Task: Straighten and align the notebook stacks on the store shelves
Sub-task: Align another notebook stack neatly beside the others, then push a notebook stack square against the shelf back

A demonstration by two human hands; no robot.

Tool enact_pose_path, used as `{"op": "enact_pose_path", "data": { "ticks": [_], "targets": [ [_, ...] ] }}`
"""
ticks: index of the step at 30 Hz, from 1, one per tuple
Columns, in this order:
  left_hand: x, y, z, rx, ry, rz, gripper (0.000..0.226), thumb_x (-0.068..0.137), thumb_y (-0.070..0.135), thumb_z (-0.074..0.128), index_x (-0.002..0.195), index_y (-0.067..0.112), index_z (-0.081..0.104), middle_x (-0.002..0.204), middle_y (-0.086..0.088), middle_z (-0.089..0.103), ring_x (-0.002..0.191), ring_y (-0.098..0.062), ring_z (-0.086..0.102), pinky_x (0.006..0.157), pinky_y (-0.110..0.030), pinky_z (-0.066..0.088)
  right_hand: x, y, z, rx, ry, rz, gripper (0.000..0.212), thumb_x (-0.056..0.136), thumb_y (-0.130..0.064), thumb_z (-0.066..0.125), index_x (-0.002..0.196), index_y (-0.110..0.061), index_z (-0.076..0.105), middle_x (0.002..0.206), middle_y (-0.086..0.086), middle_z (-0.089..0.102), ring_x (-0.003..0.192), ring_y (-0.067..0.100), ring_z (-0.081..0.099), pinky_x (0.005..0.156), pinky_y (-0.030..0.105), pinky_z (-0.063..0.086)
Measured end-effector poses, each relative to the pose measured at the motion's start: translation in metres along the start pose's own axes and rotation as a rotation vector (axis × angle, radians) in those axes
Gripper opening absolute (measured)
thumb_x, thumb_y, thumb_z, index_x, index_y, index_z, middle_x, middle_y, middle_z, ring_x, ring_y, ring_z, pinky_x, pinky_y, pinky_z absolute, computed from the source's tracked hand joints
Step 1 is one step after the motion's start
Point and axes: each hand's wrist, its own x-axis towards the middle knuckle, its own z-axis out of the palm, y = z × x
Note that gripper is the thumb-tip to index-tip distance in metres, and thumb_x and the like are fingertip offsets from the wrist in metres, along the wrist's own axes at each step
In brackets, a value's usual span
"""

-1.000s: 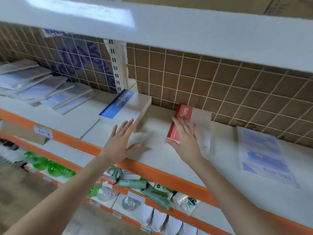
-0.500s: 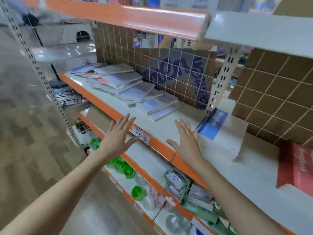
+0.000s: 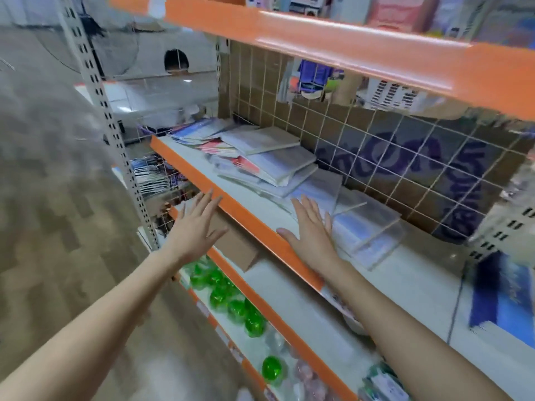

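On the white shelf [image 3: 254, 198] with the orange front edge, seen from the head camera, a loose spread of notebooks [image 3: 272, 163] is lying fanned and overlapping, corners pointing different ways, running from the far left end toward the middle along the wire grid backing [image 3: 376, 146]. Nearest the person, a few clear-wrapped notebook packs [image 3: 364, 224] are sitting askew, one tilted over another; the picture is blurred, so how many there are is hard to say. The right hand [image 3: 312, 230] is reaching over the orange edge with its fingers straight and together, palm down, holding nothing, and seemingly touching the near edge of those wrapped packs. The left hand [image 3: 197, 224] is hovering in front of the shelf edge, fingers straight and slightly spread, gripping nothing and apart from the notebooks. Farther right on the same shelf, a blue notebook stack [image 3: 503, 302] is lying by itself. Below, a brown cardboard box [image 3: 237, 244] is sitting under the shelf, and green round items [image 3: 231, 302] are lining the lower shelf.
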Motion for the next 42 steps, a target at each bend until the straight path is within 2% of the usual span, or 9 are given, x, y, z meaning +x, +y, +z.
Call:
{"op": "enact_pose_path", "data": {
  "ticks": [7,13,16,22,25,28,32,37,42],
  "targets": [
    [0.103,-0.061,-0.003,-0.033,-0.038,0.047,0.077,0.093,0.05,0.043,0.151,0.021,0.003,0.158,-0.001,-0.007,0.146,-0.02,-0.005,0.117,-0.043,-0.002,0.122,-0.026,0.02,0.048,-0.004,0.045,0.076,0.096,-0.051,0.042,0.152,-0.017,0.005,0.16,0.003,-0.006,0.146,0.018,-0.009,0.115,0.046,-0.005],
    [0.193,-0.096,-0.015,-0.092,-0.005,0.196,0.089,0.086,0.053,0.053,0.151,0.022,0.002,0.159,0.002,-0.006,0.146,-0.016,-0.004,0.116,-0.039,-0.002,0.207,-0.053,0.029,0.037,0.041,0.076,0.081,0.092,-0.055,0.045,0.151,-0.014,0.007,0.16,0.005,-0.001,0.146,0.019,-0.002,0.114,0.049,0.004],
    [0.229,-0.108,-0.014,-0.075,-0.073,0.272,0.096,0.083,0.055,0.057,0.151,0.02,0.0,0.159,0.0,-0.007,0.146,-0.015,-0.005,0.115,-0.038,-0.006,0.234,-0.062,0.039,0.037,0.037,0.122,0.084,0.091,-0.058,0.044,0.152,-0.015,0.005,0.16,0.006,-0.004,0.147,0.021,-0.003,0.113,0.051,0.004],
    [0.299,-0.122,0.0,0.057,-0.19,0.475,0.114,0.072,0.069,0.058,0.15,0.017,-0.007,0.158,-0.003,-0.009,0.145,-0.018,-0.007,0.115,-0.039,-0.007,0.274,-0.068,0.053,-0.082,-0.005,0.273,0.094,0.086,-0.066,0.046,0.152,-0.019,-0.001,0.159,0.011,-0.01,0.146,0.029,-0.009,0.114,0.053,-0.002],
    [0.328,-0.123,0.006,0.052,-0.246,0.64,0.123,0.064,0.073,0.063,0.15,0.017,-0.006,0.158,-0.005,-0.007,0.145,-0.022,-0.007,0.114,-0.043,-0.007,0.279,-0.069,0.056,-0.125,-0.044,0.367,0.101,0.081,-0.07,0.049,0.152,-0.019,-0.002,0.159,0.011,-0.011,0.146,0.029,-0.01,0.114,0.052,0.001],
    [0.348,-0.122,0.014,0.074,-0.31,0.805,0.127,0.062,0.076,0.061,0.149,0.018,-0.011,0.157,-0.002,-0.015,0.144,-0.02,-0.013,0.111,-0.038,-0.016,0.278,-0.073,0.06,-0.145,-0.065,0.439,0.103,0.08,-0.069,0.052,0.152,-0.018,-0.002,0.159,0.011,-0.007,0.146,0.026,-0.009,0.115,0.051,0.004],
    [0.359,-0.124,0.027,0.039,-0.373,0.89,0.118,0.067,0.076,0.056,0.15,0.019,-0.005,0.159,-0.001,-0.006,0.145,-0.016,-0.006,0.114,-0.039,-0.008,0.277,-0.081,0.061,-0.188,-0.091,0.501,0.1,0.083,-0.064,0.053,0.152,-0.019,-0.003,0.159,0.01,-0.006,0.146,0.025,-0.006,0.116,0.051,0.002],
    [0.348,-0.129,0.031,-0.031,-0.348,0.896,0.103,0.079,0.069,0.049,0.151,0.017,-0.002,0.159,-0.003,-0.004,0.146,-0.018,-0.002,0.116,-0.044,0.002,0.275,-0.095,0.063,-0.251,-0.058,0.538,0.089,0.089,-0.056,0.05,0.152,-0.015,0.003,0.159,0.012,0.004,0.146,0.025,0.001,0.113,0.05,0.009],
    [0.324,-0.133,0.028,-0.058,-0.306,0.862,0.082,0.092,0.056,0.039,0.15,0.017,-0.004,0.158,-0.004,-0.008,0.146,-0.019,-0.003,0.115,-0.042,0.0,0.264,-0.109,0.072,-0.371,-0.067,0.571,0.08,0.095,-0.046,0.044,0.152,-0.013,-0.001,0.159,0.011,0.001,0.146,0.024,0.001,0.114,0.048,0.007]
  ]
}}
